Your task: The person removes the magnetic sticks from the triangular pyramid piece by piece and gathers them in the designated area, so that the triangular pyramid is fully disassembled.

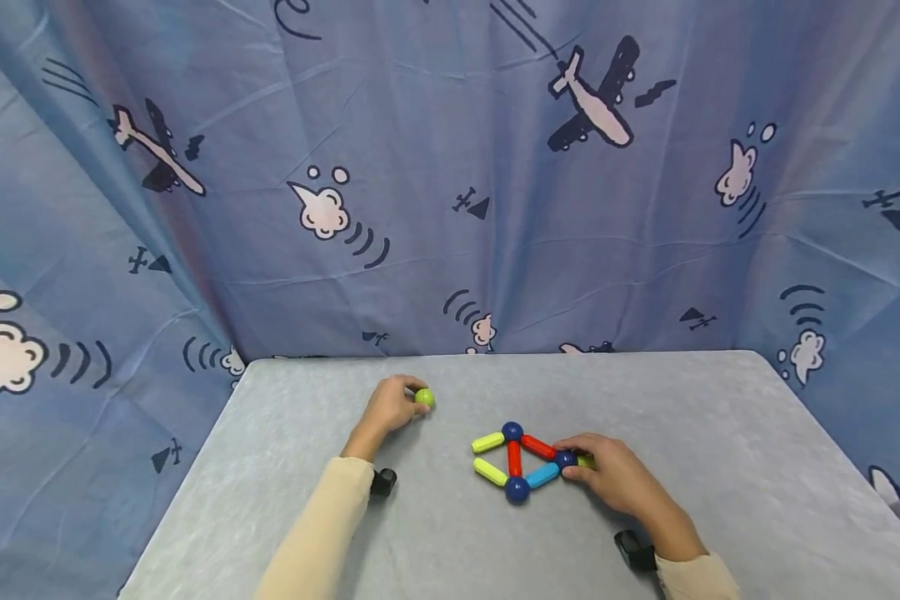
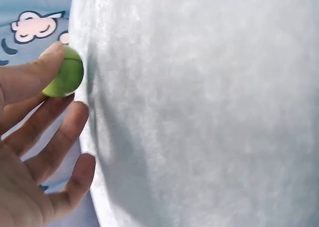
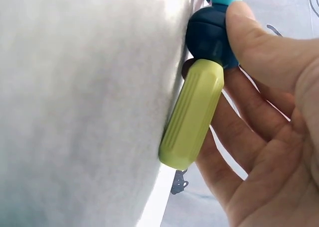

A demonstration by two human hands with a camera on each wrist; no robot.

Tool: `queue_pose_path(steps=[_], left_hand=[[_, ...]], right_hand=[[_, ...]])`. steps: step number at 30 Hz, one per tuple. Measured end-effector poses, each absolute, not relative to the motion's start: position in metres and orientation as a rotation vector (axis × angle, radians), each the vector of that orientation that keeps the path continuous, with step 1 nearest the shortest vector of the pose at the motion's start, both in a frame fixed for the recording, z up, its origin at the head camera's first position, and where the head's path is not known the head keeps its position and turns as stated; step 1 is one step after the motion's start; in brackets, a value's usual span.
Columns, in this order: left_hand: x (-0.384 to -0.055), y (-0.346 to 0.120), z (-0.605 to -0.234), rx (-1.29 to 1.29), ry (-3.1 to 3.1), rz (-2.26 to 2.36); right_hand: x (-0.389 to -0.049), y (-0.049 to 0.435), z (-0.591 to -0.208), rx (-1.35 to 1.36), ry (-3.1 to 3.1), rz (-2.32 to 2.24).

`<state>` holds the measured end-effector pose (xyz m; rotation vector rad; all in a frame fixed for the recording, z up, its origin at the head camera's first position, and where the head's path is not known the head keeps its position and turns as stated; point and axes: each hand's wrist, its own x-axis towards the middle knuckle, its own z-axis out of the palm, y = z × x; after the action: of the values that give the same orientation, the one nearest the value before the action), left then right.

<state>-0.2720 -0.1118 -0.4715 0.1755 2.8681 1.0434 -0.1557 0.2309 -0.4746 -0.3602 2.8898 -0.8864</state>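
My left hand (image 1: 392, 406) pinches a light green ball (image 2: 70, 73) between thumb and fingers, above the far left part of the table. To the right lies a figure of rods and dark blue balls. A red rod (image 1: 514, 458) joins two blue balls, the upper ball (image 1: 512, 431) and the lower ball (image 1: 517, 490). Another red rod (image 1: 537, 447) and a light blue rod (image 1: 543, 475) run to a third blue ball (image 3: 207, 35), which my right hand (image 1: 613, 473) grips. A yellow-green rod (image 3: 193, 115) sticks out of that ball under my palm. Two more yellow-green rods (image 1: 488, 442) point left.
The pieces lie on a grey-white table (image 1: 330, 533). A blue curtain (image 1: 420, 167) printed with planes and clouds hangs behind its far edge. Each wrist wears a small black camera, as on the right wrist (image 1: 634, 551).
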Motion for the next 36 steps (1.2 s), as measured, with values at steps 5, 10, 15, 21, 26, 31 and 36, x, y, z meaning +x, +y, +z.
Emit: queue_pose_path(steps=[5,10,15,21,26,31,36], left_hand=[[-0.279,-0.11,-0.48,0.053,2.912,1.049],[-0.283,-0.106,-0.485,0.008,2.971,1.05],[-0.283,-0.104,-0.486,-0.001,3.008,1.066],[-0.278,-0.104,-0.489,-0.024,3.009,1.097],[-0.274,-0.104,-0.49,-0.011,3.016,1.067],[-0.269,-0.106,-0.489,0.014,2.979,1.104],[-0.253,-0.109,-0.484,0.056,2.948,1.145]], right_hand=[[-0.156,0.23,-0.475,-0.341,2.894,-0.887],[-0.156,0.23,-0.474,-0.33,2.89,-0.896],[-0.157,0.231,-0.474,-0.32,2.89,-0.903],[-0.156,0.231,-0.475,-0.29,2.853,-0.924],[-0.154,0.229,-0.477,-0.266,2.843,-0.916],[-0.154,0.229,-0.477,-0.265,2.846,-0.922],[-0.154,0.23,-0.476,-0.269,2.851,-0.927]])
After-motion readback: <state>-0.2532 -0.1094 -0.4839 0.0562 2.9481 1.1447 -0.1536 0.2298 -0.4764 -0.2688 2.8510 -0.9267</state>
